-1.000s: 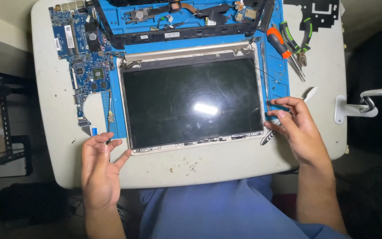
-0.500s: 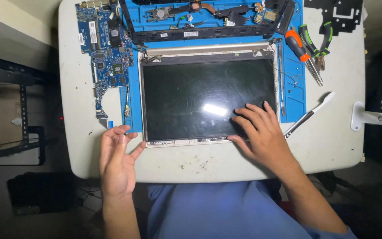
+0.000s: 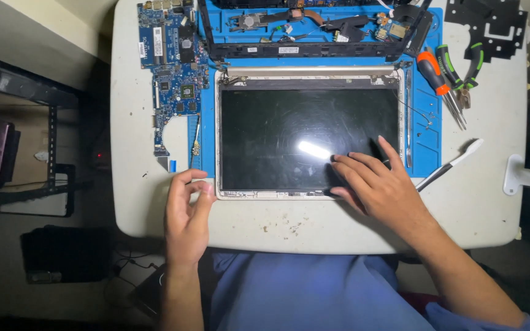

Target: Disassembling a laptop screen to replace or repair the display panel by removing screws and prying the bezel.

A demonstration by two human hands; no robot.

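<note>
Since the earlier frame, my right hand (image 3: 378,187) has slid further onto the laptop screen panel (image 3: 308,132), fingers spread flat, gripping nothing. My left hand (image 3: 186,211), half curled and empty, touches its near-left corner. Risk: fingertip pressure could crack the panel.

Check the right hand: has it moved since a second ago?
Yes. The right hand left the screen panel's right edge, near the blue mat, and now lies flat on the glass at its lower right.
</note>
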